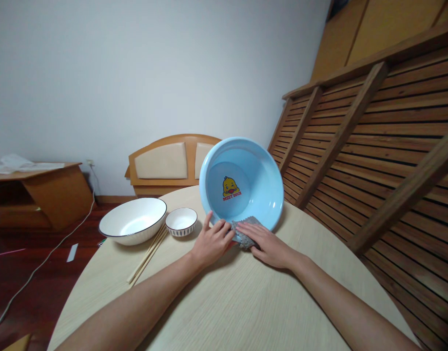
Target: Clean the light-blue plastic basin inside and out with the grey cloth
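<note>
A light blue plastic basin (265,180) with a yellow duck print stands tilted on its side on the table, its open mouth facing me. My left hand (213,240) grips the basin's lower rim, fingers curled over it. Just to its right, my right hand (265,242) presses a grey cloth (247,231) over the same rim, the fingers laid across it. The cloth is draped partly inside the basin and partly over the edge. My thumb on the right side shows below the cloth.
Left of the basin are a small patterned bowl (181,222), several wooden chopsticks (147,257) and a large white bowl (133,220) with a dark rim. They share the round wooden table (224,307). A slatted wooden frame (359,146) leans along the right, close to the table edge.
</note>
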Available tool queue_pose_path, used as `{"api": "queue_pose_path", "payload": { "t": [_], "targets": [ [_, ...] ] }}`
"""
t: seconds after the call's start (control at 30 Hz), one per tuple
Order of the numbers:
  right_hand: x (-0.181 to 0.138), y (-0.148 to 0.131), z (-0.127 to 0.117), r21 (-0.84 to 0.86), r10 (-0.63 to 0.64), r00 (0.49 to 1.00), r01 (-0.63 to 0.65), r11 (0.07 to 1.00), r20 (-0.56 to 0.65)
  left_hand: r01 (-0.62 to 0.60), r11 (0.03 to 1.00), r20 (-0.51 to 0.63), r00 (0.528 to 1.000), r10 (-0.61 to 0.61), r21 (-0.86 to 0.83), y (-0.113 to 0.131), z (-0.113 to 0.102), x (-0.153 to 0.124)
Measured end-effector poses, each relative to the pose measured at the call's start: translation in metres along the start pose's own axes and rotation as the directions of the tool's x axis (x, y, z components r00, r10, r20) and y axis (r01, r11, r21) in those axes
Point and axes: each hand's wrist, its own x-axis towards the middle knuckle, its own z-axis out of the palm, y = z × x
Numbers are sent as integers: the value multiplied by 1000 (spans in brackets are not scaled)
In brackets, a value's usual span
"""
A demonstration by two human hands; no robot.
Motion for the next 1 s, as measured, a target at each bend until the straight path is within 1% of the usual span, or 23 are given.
{"api": "queue_pose_path", "payload": {
  "t": [0.1,0.23,0.3,0.4,0.53,0.6,0.73,0.8,0.87,0.93,1.0],
  "targets": [
    [-1,1,0,1,0,1000,0,1000,-1,-41,999,5,999,41,15,-1,1,0],
    [-1,1,-3,-7,25,999,-24,1000,27,-55,998,9,998,55,5,-2,1,1],
    [-1,4,-5,-14,64,996,-63,998,59,-66,998,20,998,66,1,-2,1,0],
    [-3,9,-6,-30,154,982,-152,988,109,-105,994,26,994,105,-3,-2,2,1],
    [-2,7,5,-30,246,959,-245,969,141,-144,990,17,989,144,-11,-1,2,0],
    [2,1,12,-17,255,957,-255,967,135,-145,989,16,989,145,-15,-2,3,0],
    [13,-3,18,4,222,966,-225,974,134,-135,990,2,991,135,-37,-2,4,-2],
    [18,2,17,-19,231,963,-231,973,141,-127,991,-3,992,127,-49,-2,5,-2],
    [23,12,15,-79,274,950,-265,961,149,-122,991,2,992,123,-53,-1,5,-1],
    [27,23,13,-152,346,925,-323,934,156,-125,991,23,992,126,-52,0,5,0],
    [33,32,14,-189,417,895,-386,903,161,-128,990,50,990,131,-53,1,5,0]
  ]
}}
